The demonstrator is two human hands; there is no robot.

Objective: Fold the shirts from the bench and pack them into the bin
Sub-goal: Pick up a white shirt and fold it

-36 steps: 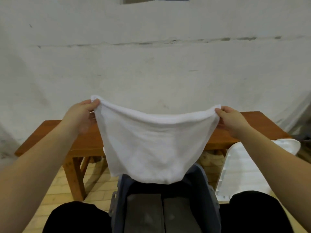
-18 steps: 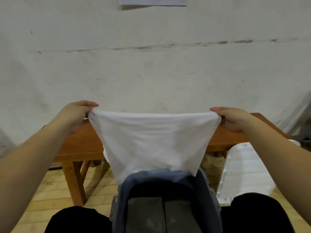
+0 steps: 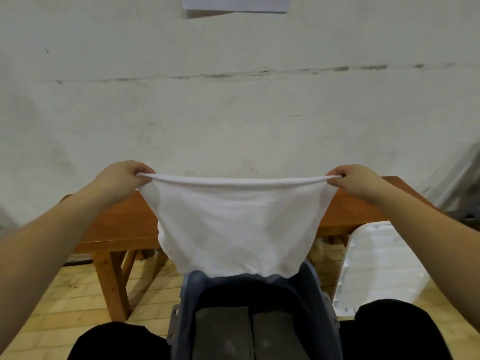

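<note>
A white shirt [image 3: 233, 224] hangs stretched between my two hands in front of the wooden bench [image 3: 114, 224]. My left hand [image 3: 122, 178] pinches its top left corner. My right hand [image 3: 355, 181] pinches the top right corner. The top edge is pulled taut and the cloth's lower edge hangs just over the far rim of the blue-grey bin [image 3: 319, 294] between my knees. Two dark grey folded pieces [image 3: 249, 333] lie side by side in the bin's bottom.
A white plastic lid [image 3: 381, 263] leans at the right of the bin. My black-clad knees [image 3: 114, 341] flank the bin. A pale wall stands behind the bench, and yellow brick-patterned floor [image 3: 78, 289] lies under it.
Both hands have pulled the shirt's top edge taut and raised it slightly. The cloth's lower edge has lifted from inside the bin's mouth to its far rim.
</note>
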